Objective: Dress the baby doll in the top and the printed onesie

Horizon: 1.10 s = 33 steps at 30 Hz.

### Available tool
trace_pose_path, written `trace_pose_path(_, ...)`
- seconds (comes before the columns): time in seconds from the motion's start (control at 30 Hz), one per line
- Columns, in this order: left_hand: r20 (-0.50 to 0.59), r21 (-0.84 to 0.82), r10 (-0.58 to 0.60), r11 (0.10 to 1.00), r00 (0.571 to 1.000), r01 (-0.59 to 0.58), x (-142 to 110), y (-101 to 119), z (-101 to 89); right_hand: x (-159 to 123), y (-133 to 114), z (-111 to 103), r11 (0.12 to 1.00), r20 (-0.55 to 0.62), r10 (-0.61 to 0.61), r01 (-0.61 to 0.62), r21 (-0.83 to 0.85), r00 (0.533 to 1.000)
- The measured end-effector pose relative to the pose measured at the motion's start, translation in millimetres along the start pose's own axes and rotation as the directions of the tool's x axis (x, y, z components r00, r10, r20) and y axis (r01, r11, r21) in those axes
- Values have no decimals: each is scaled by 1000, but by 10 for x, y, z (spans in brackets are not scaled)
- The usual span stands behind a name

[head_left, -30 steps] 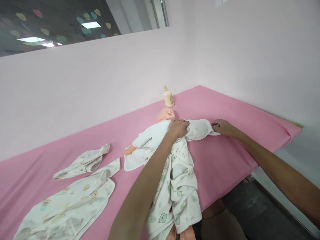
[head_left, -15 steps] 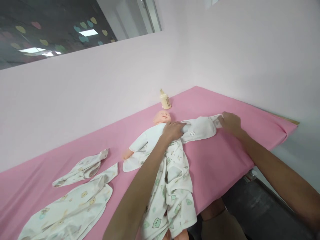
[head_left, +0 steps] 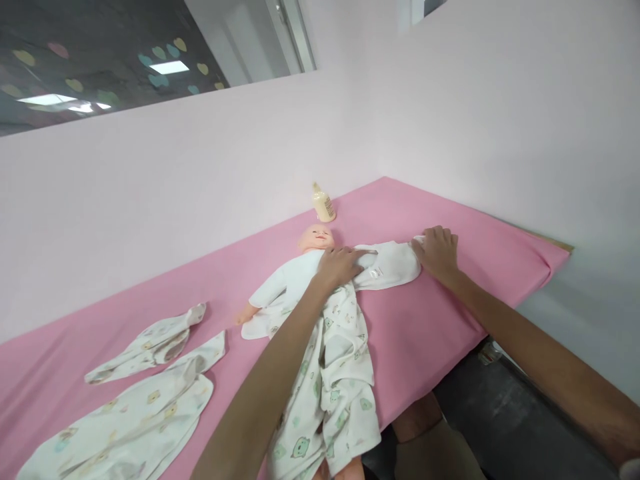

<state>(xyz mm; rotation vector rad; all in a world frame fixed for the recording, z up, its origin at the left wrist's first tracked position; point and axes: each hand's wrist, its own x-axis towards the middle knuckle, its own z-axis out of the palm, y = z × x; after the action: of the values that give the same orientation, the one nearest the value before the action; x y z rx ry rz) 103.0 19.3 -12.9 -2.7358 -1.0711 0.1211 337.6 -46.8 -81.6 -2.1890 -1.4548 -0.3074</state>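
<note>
A baby doll [head_left: 316,239] lies on its back on a pink-covered table, in a white top and printed white pants [head_left: 345,373]. My left hand [head_left: 339,268] rests across its chest, fingers stretched toward the opened side of the white baby shirt [head_left: 395,267]. That side of the shirt spreads flat to the right, with a small label showing. At its far end my right hand [head_left: 439,255] is closed on the shirt's sleeve, mostly covering it. The doll's arm on this side is hidden; its other arm [head_left: 246,313] pokes out of a sleeve.
A pump bottle [head_left: 324,205] of pale yellow liquid stands behind the doll's head, near the wall. Left of the doll lie a small printed garment [head_left: 155,343] and a larger one [head_left: 130,427]. The pink cover [head_left: 425,333] ends at an edge on the right.
My right hand has come slightly inward along the sleeve, and its fingers have shifted so less of the sleeve shows. My left hand stays on the doll's chest. The view has shifted a little.
</note>
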Motion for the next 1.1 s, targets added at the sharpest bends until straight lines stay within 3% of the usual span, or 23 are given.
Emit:
trace_pose_path(0.07, -19, 55, 10, 998, 1000, -9, 26, 65, 35, -58, -152, -3, 997, 86, -46, 40, 69, 995)
trace_pose_path(0.17, -38, 94, 49, 995, 998, -46, 100, 196, 95, -106, -339, 22, 978, 284, -56, -4, 207, 957)
trace_pose_path(0.27, -36, 54, 125, 991, 991, -123, 192, 294, 130, -90, -393, 71, 952, 335, -56, -52, 303, 940)
trace_pose_path(0.47, -15, -30, 190, 981, 982, -190, 269, 303, 138, -16, -340, 114, 906, 281, -135, 3, 424, 950)
trace_pose_path(0.67, -35, -29, 176, 984, 984, -177, 250, 331, 138, -49, -328, 79, 908, 205, -66, -27, 417, 977)
trace_pose_path(0.87, -98, -71, 74, 994, 992, -81, 223, 376, 86, -70, -280, -8, 911, 107, 31, -72, 405, 994)
trace_pose_path(1.1, -87, -175, -43, 984, 995, 27, 168, 361, 0, -102, -271, -99, 921, 8, 87, -83, 380, 996)
